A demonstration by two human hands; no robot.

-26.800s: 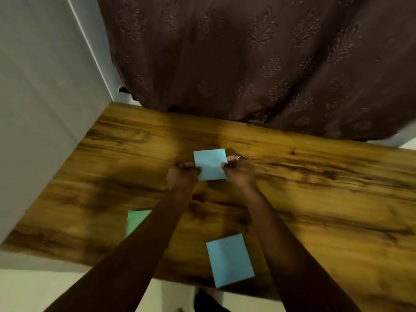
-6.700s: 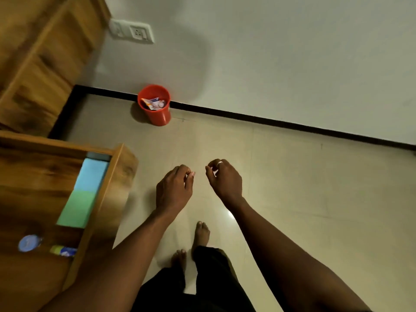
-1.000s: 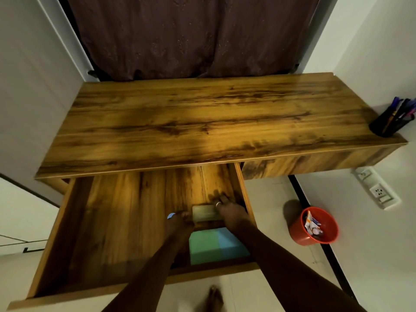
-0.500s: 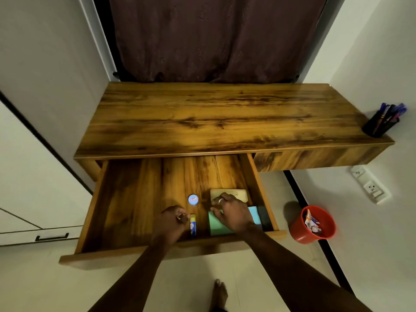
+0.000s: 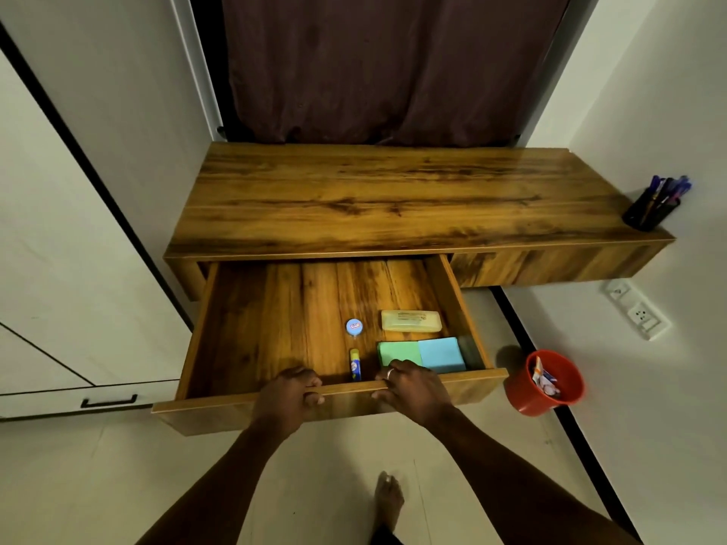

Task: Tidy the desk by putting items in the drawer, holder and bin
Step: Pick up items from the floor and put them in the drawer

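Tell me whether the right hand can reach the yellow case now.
Probably yes: the drawer stands open, nothing covers the yellow case, and only flat note pads lie between it and the right hand.

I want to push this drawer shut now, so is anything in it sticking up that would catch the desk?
Nothing visible does. The glue stick, round blue item, yellow case and sticky note pads all lie low on the drawer floor, below its walls.
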